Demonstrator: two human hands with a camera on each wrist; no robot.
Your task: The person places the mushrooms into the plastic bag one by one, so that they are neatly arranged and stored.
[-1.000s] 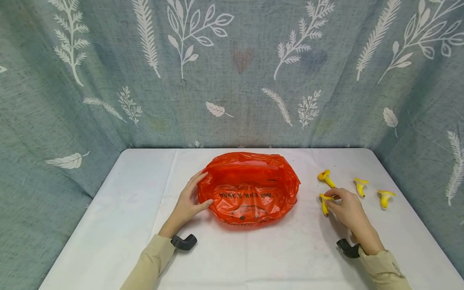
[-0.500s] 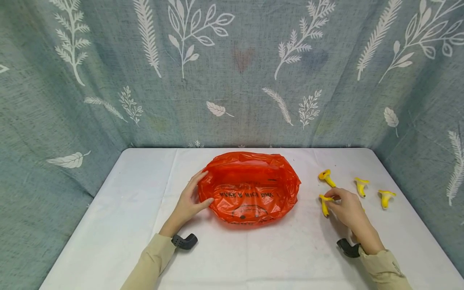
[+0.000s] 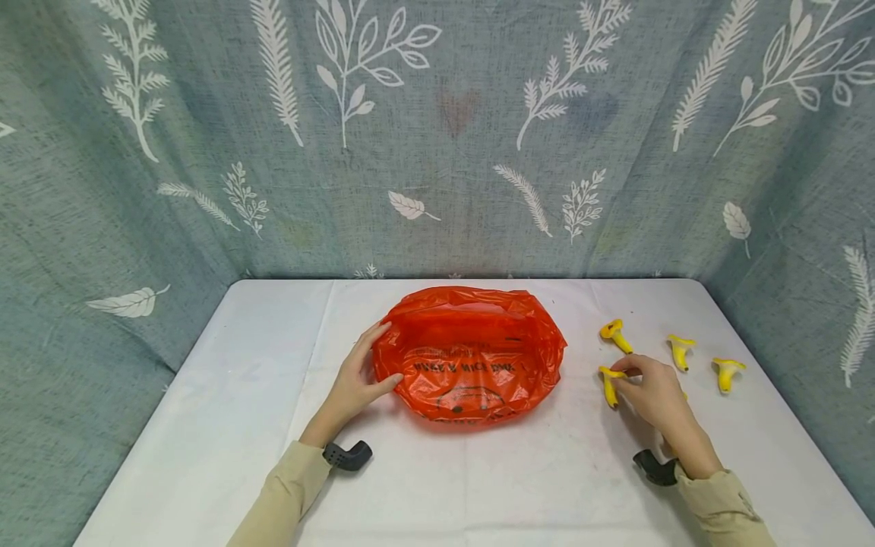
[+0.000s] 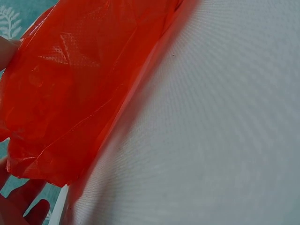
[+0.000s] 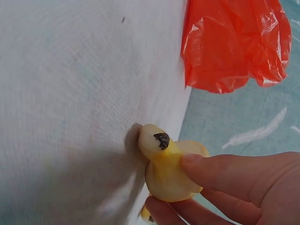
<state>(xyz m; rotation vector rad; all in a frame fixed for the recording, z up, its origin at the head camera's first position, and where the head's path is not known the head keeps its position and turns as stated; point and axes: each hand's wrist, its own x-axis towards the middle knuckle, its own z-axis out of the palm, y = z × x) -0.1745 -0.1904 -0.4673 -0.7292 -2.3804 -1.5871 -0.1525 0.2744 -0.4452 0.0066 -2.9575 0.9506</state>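
A red plastic bag (image 3: pixel 472 380) stands with its mouth spread open in the middle of the table, printed with dark lettering. My left hand (image 3: pixel 355 384) rests at its left rim, thumb and fingers spread wide apart; in the left wrist view the bag's side (image 4: pixel 70 93) lies between them. Right of the bag, my right hand (image 3: pixel 652 391) pinches a yellow mushroom (image 3: pixel 610 389) between thumb and fingers. The right wrist view shows that mushroom's pale, dark-tipped stem (image 5: pixel 157 140) close to the cloth.
More yellow mushrooms lie around the right hand: one behind it (image 3: pixel 617 336), another to the right (image 3: pixel 680 353) and a third farther right (image 3: pixel 727 374). White cloth (image 3: pixel 205 425) covers the table. A grey-green leaf-print curtain (image 3: pixel 437 190) encloses the back and sides.
The mushroom in my right hand has shifted very slightly to the left. My left hand and the red bag stay where they were.
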